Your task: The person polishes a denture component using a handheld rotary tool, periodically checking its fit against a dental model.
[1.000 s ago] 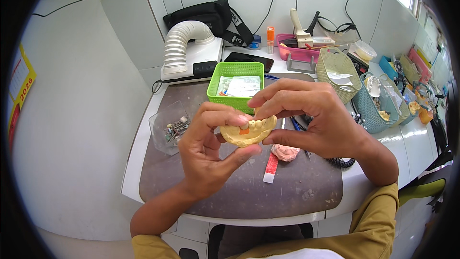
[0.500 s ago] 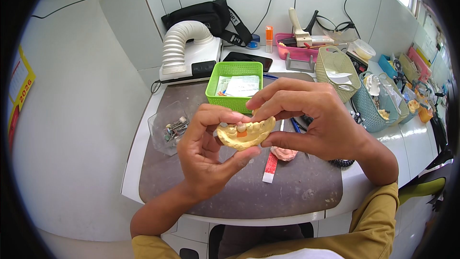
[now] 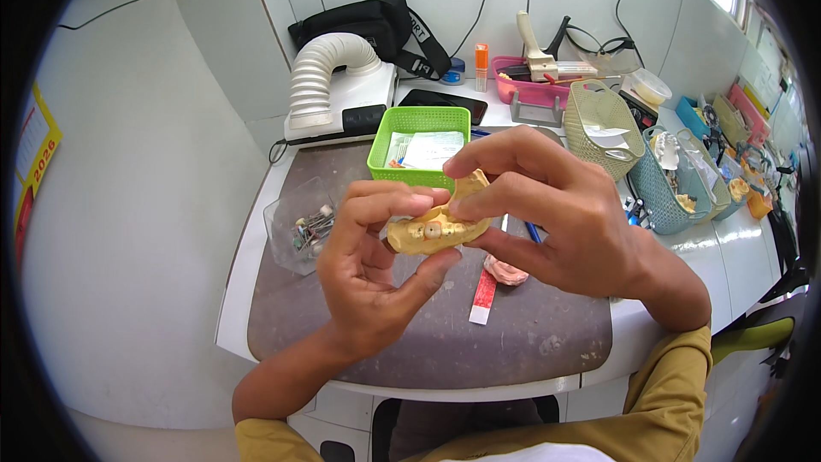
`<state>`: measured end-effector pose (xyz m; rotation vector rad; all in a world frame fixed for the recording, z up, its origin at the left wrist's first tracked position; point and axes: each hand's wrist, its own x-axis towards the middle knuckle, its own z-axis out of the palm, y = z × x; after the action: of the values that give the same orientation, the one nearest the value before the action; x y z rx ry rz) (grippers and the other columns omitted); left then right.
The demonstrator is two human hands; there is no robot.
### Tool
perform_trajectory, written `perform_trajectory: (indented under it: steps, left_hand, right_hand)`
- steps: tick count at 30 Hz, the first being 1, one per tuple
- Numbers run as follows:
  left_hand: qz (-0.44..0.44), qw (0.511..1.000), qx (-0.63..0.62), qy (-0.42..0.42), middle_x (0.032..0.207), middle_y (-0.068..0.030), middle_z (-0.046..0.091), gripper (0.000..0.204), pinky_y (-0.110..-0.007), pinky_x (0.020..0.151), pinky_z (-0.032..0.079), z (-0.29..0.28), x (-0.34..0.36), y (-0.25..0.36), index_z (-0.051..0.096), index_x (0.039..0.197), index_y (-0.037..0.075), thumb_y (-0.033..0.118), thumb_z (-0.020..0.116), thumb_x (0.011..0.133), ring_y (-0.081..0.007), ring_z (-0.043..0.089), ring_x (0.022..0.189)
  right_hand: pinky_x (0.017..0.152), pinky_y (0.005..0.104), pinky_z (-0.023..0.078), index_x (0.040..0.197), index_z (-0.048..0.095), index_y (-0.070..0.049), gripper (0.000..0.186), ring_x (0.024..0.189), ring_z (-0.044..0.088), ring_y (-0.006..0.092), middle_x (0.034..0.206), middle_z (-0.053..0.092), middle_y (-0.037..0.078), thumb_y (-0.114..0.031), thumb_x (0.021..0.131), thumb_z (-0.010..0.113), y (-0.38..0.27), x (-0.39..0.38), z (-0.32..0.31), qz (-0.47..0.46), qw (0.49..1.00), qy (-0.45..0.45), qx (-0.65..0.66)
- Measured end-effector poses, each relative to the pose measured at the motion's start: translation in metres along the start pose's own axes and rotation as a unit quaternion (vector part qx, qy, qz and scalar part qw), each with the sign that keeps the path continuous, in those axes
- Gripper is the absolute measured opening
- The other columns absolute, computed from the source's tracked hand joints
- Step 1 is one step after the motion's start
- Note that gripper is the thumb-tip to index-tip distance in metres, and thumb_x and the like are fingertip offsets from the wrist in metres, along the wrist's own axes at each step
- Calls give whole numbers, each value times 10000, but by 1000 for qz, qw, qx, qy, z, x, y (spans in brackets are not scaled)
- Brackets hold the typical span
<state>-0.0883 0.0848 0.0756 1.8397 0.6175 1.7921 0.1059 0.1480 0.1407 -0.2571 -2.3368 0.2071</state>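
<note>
A yellow plaster dental model is held up over the desk between both hands, its row of teeth tilted into view. One tooth near its middle is paler, with a dark dot on top. My left hand is closed on the model's left end, fingers behind and thumb at the lower edge. My right hand pinches the right end with thumb and fingers. A raised yellow part shows between the right fingers; whether it is a separate piece I cannot tell. Below lie a pink lump and a red-and-white strip.
A green basket with papers stands behind the hands. On the left is a clear tray of small burs. A white machine with a ribbed hose stands at the back left. Beige and blue-grey baskets line the right.
The model has been tipped so that the tops of its teeth face me more. My right fingers have risen slightly, and more of the raised yellow part shows.
</note>
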Motion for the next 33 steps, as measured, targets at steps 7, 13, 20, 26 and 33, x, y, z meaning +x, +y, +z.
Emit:
perform_trajectory:
  steps: [7,13,20,26,33]
  left_hand:
    - [48,997,52,-5,1184,-134,464,493,-318,967,516,-2,-1,-2,487,1194,-11,-119,716,771,-238,580,1151]
    - [-22,999,-4,32,1115,-99,512,542,-292,931,520,-5,-5,0,482,1198,-16,-23,795,756,-167,600,1048]
    - [-25,998,8,64,1079,-76,548,614,-278,898,514,-5,-7,0,491,1203,-5,55,861,716,-136,597,1003]
    - [-9,998,3,61,1079,-73,547,622,-279,887,508,-6,-8,-1,507,1186,-4,80,881,696,-136,598,992]
    - [4,999,8,50,1088,-77,541,603,-289,895,514,-7,-9,-3,506,1181,-1,63,870,704,-147,601,1004]
  right_hand:
    - [748,338,591,945,670,-51,280,927,681,258,1102,626,136,-52,703,811,5,-1,6,-40,999,25,-2]
    - [711,354,563,984,637,-55,293,851,689,277,1058,658,91,-75,733,786,6,2,2,-7,999,0,44]
    - [699,358,553,1028,648,-43,289,829,691,297,980,690,105,-136,783,771,8,0,3,24,997,-33,67]
    - [695,363,556,1030,647,-40,283,828,692,309,979,695,115,-152,798,764,8,-2,5,30,996,-40,79]
    - [703,359,561,1017,647,-40,282,843,695,300,1018,692,116,-130,782,774,8,-2,7,28,996,-34,80]
